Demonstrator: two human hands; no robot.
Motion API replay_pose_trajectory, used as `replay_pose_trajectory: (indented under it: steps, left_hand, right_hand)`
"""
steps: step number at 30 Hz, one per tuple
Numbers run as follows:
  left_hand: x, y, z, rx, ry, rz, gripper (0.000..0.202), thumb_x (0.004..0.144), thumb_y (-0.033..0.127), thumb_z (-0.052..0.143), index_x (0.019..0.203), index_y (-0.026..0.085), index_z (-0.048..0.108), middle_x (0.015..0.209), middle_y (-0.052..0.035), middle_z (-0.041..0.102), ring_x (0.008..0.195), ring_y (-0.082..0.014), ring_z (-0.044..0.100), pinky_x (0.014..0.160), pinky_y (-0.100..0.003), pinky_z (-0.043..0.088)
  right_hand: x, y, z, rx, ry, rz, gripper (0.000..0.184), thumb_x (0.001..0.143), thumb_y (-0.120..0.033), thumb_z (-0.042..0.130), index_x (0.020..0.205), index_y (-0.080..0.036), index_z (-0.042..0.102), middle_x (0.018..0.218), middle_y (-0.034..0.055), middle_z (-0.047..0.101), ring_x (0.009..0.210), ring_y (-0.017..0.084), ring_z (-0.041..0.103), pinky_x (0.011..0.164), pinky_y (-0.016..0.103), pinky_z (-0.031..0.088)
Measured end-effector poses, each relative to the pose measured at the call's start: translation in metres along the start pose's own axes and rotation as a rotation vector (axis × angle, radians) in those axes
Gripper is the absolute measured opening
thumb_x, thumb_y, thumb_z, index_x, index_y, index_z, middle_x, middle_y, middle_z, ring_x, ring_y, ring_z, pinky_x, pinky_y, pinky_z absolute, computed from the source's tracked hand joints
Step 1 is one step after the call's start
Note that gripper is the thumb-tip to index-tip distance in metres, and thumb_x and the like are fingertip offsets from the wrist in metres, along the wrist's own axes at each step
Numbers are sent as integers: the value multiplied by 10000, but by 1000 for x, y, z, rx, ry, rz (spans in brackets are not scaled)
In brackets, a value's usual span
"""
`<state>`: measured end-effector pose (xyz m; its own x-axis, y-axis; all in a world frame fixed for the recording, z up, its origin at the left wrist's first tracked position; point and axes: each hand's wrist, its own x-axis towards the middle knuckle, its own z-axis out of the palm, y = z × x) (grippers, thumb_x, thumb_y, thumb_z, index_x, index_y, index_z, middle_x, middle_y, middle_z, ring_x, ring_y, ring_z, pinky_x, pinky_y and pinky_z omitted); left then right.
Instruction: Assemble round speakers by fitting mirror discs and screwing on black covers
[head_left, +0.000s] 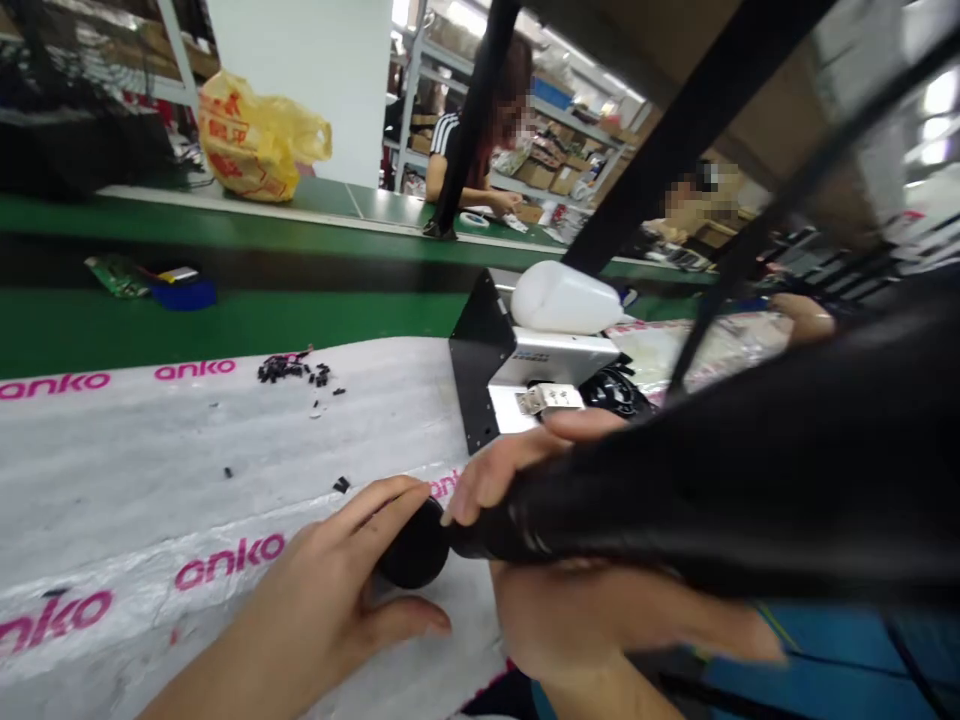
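Note:
My left hand (352, 570) curls its fingers over a round black end piece (412, 545), with the thumb below it. A long, thick black tubular object (675, 480) runs from there out to the right, blurred and widening toward the camera. My right hand (517, 465) is wrapped around its narrower end, fingertips on top close to the round piece and the palm underneath. I cannot make out how the tube and the round piece join. Just beyond my right hand is a black and silver machine (480, 370).
A white plastic bottle (562, 298) lies on the machine. Small black pieces (289, 370) are scattered over the printed white sheet (112, 480). Across the green conveyor (315, 310) sit a yellow plastic bag (255, 135) and a person at work (480, 150). Black bars (690, 120) cross the upper view.

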<state>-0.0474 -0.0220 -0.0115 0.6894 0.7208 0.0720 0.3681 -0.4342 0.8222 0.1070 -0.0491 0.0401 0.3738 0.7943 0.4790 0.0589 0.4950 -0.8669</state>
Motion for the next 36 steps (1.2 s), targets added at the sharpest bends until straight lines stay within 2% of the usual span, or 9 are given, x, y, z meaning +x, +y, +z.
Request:
replay_pose_trajectory:
  steps: [5,9,11,14,17,21,27,32,36]
  left_hand:
    - [-1,-5,6,38,144,-42,445,817,324,727,1253,352,640,1278,-28,606,562,-90,583,648,-266,553]
    - [3,-10,0,-89,63,-120,661,726,273,783,1350,369,585,864,26,697,561,-140,589,544,-240,524]
    - [5,-12,-2,-123,8,-146,649,741,306,773,1361,353,587,734,35,679,606,-182,623,543,-252,529]
    - [8,-10,-3,-167,11,-114,540,758,315,762,1284,356,646,994,-11,746,849,-246,698,738,-337,592]
    - [11,-5,-1,-174,44,-87,532,718,283,804,1227,367,672,1235,-20,699,1141,-301,638,988,-452,525]
    - [15,1,-1,-188,34,-163,606,644,267,865,1212,356,673,1257,-16,697,1179,-322,626,1036,-501,483]
    - [19,7,-5,-263,-17,-160,553,670,235,853,1189,302,675,1249,-24,696,1168,-284,632,1044,-452,472]
    - [20,9,-6,-327,-29,-144,519,656,214,855,1143,252,679,1246,-30,697,1159,-269,635,1025,-404,480]
    - [19,8,-4,-360,-31,-172,499,670,230,847,1140,278,687,1133,14,741,1053,-258,676,959,-392,502]
  right_hand:
    - [39,-16,-16,159,140,-66,538,850,-798,445,987,-302,602,595,-42,547,371,157,479,307,278,391]
    - [73,-28,-40,-13,363,-375,478,909,-701,450,979,-255,608,565,-43,532,394,138,484,350,244,385]
    - [86,-21,-49,-40,396,-426,452,921,-671,458,973,-246,603,579,-42,541,416,134,501,374,241,395]
    - [99,-3,-60,-87,377,-369,443,914,-683,473,967,-255,575,585,-46,556,420,136,512,377,243,404]
    - [97,7,-65,-130,355,-226,509,894,-739,458,948,-245,569,559,-42,563,395,139,504,334,238,376]
    - [71,-8,-47,-36,288,-44,656,824,-847,404,978,-232,575,525,-47,543,348,145,480,291,245,370]
    - [43,-43,6,134,171,-7,691,739,-904,436,879,-244,589,468,-36,554,304,160,475,295,281,419]
    - [45,-29,19,157,107,42,683,622,-900,599,838,-252,597,440,-37,549,297,175,467,266,293,399]
    - [39,-11,17,150,106,20,640,653,-871,616,829,-255,598,447,-31,574,295,169,460,260,283,379]
